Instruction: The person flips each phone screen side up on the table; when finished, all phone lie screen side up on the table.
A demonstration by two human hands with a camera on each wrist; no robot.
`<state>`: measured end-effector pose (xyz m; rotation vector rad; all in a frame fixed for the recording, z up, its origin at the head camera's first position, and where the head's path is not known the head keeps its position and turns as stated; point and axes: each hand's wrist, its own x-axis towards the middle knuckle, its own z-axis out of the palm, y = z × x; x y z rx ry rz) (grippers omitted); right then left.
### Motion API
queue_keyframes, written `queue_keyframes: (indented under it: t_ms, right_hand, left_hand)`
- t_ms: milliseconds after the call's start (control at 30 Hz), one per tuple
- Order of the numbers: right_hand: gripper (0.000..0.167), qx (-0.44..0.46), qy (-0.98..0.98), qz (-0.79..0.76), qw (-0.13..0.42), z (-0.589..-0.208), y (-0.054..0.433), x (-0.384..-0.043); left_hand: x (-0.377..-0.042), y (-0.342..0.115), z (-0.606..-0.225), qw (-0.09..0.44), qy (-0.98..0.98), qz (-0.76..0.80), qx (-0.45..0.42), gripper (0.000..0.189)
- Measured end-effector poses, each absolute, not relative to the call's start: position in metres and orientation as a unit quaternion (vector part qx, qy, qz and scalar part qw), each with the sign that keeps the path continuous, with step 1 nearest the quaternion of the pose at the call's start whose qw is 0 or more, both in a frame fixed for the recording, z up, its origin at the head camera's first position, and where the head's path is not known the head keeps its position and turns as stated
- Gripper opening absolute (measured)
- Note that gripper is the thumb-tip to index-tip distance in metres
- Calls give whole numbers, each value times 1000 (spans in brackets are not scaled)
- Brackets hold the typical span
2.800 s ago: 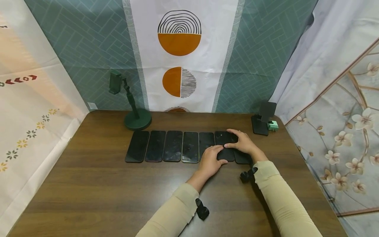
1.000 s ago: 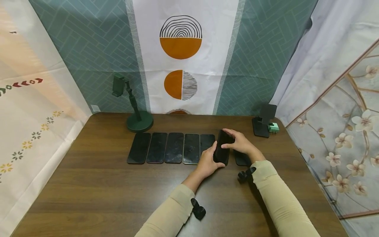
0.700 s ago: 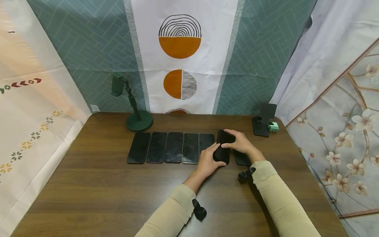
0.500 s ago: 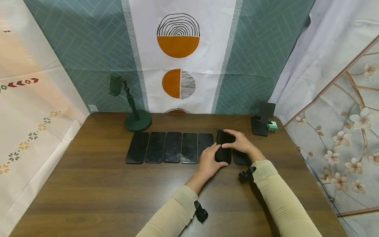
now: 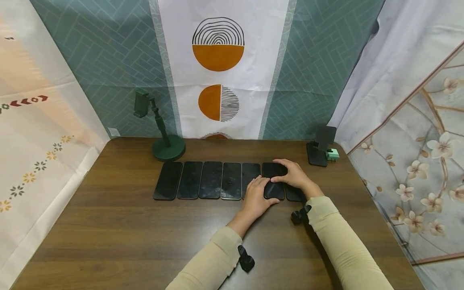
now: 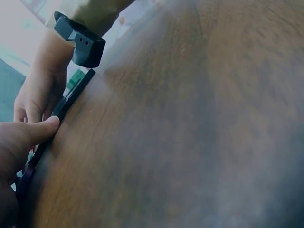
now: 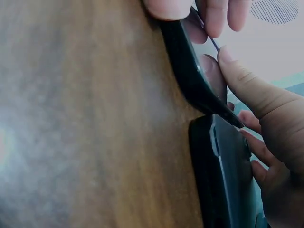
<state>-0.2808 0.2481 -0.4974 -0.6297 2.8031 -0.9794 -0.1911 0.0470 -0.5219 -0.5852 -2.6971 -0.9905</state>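
Observation:
Both of my hands hold one black smartphone (image 5: 275, 191) near the right end of a row, its glossy face up. My left hand (image 5: 255, 197) has its fingers along the phone's left side and its thumb at the lower edge. My right hand (image 5: 295, 176) reaches over from the right, index finger near the top edge and thumb over the screen. In the right wrist view, the held phone (image 7: 183, 66) is close over the table beside another phone (image 7: 221, 171). Part of the right-end phone (image 5: 294, 194) is hidden beneath my right hand.
Left of the held phone, several dark smartphones (image 5: 211, 180) lie side by side on the wooden table (image 5: 137, 233). A green stand (image 5: 168, 148) is at the back left. At the back right are a black phone stand (image 5: 317, 155) and a small mint-green block (image 5: 332, 154).
The phone between my hands first lay with its camera side up. It was then tipped up onto its edge, and now its glossy face is up, lowered level with the row.

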Motion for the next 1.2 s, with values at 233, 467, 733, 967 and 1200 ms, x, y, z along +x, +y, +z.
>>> queue_keyframes:
  t_ms: [233,467,733,967,1200]
  right_hand:
    - [72,-197,928,-315,25,-496,261,-274]
    - [63,-174,932,-318,-3,-494,281,-267]
    - [56,-174,933,-314,-14,-493,299,-270]
    - [60,-158,942,-296,13,-493,311,-269]
    - [67,-167,942,-289,40,-493,314,-266]
  left_hand:
    - [-190,50,-522,101,-915,-330,-209,69]
    - [-188,56,-520,94,-894,-376,-225,61]
    - [-188,75,-511,76,-894,-354,-264,58]
    - [-190,95,-510,70,-900,-329,-278,59]
    - [-193,104,-514,56,-915,-306,-257,68]
